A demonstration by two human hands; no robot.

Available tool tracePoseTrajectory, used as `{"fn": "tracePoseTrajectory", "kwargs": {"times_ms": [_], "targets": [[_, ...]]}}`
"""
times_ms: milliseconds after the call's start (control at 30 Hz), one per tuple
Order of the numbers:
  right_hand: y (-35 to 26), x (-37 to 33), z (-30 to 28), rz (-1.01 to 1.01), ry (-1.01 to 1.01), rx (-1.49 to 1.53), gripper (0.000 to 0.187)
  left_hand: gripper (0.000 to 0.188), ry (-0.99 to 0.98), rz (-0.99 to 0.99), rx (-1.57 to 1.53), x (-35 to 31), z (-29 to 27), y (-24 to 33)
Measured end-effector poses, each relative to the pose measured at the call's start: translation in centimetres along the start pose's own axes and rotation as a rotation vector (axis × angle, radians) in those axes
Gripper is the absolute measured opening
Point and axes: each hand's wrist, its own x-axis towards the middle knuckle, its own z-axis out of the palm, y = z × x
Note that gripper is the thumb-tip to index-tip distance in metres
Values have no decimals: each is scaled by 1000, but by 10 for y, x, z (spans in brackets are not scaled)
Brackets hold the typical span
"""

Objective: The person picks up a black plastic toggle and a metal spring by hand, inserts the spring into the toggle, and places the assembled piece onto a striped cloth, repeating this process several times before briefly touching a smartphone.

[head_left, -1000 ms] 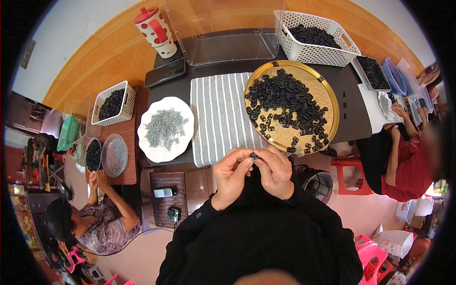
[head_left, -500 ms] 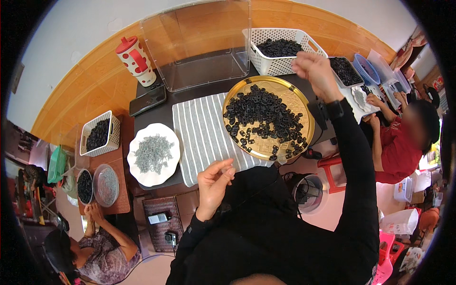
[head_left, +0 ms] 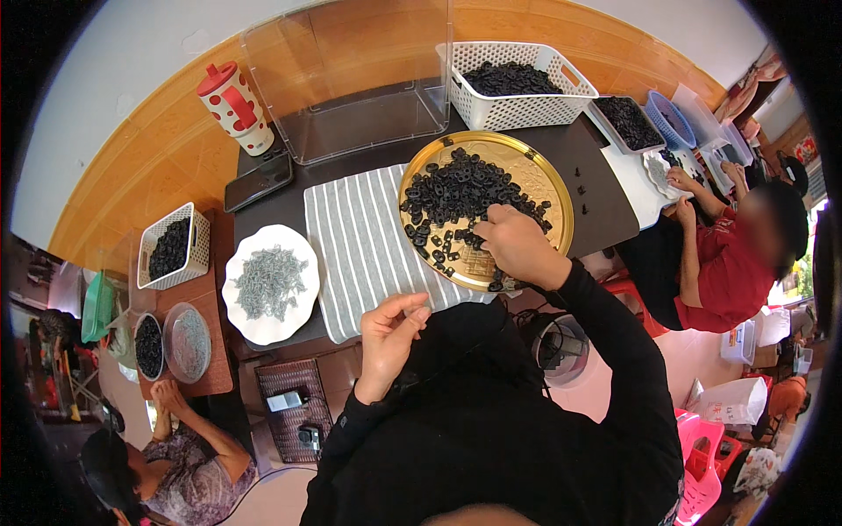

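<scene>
My right hand lies palm down on the round gold tray, its fingertips buried in the pile of small black ring-shaped pieces; what it grips is hidden. My left hand hovers at the table's front edge, just below the grey striped cloth. Its fingers are curled toward the thumb, and I cannot tell if anything small sits between them. Left of the cloth is a white plate with a heap of small grey metal parts.
At the back stand a white basket of black pieces, a clear plastic box, a red-dotted cup and a dark phone. A person in red works at right; another person sits lower left by bowls.
A second ago both hands met in front of the tray. The right hand then reached out to the white basket and has now come back onto the gold tray. The left hand stayed low.
</scene>
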Motion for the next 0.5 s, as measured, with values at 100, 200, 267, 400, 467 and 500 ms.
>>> {"fn": "tracePoseTrajectory", "kwargs": {"times_ms": [100, 200, 267, 400, 467, 500], "targets": [[2, -2, 4, -12, -51, -46, 11, 20, -1, -25, 20, -2, 2, -4], [-5, -7, 2, -34, -62, 85, 8, 20, -3, -20, 14, -1, 1, -5], [-5, -10, 2, -42, -50, 180, 9, 20, -5, -21, 29, 1, 4, -2], [-7, -17, -2, 87, 64, 529, 10, 19, -17, -18, 60, 4, 8, -5], [-11, -20, -4, 213, 80, 711, 11, 19, -19, -2, 49, 6, 14, -4], [-13, -22, -4, 304, 114, 818, 10, 19, -25, 8, 37, 7, 18, -3]]}}
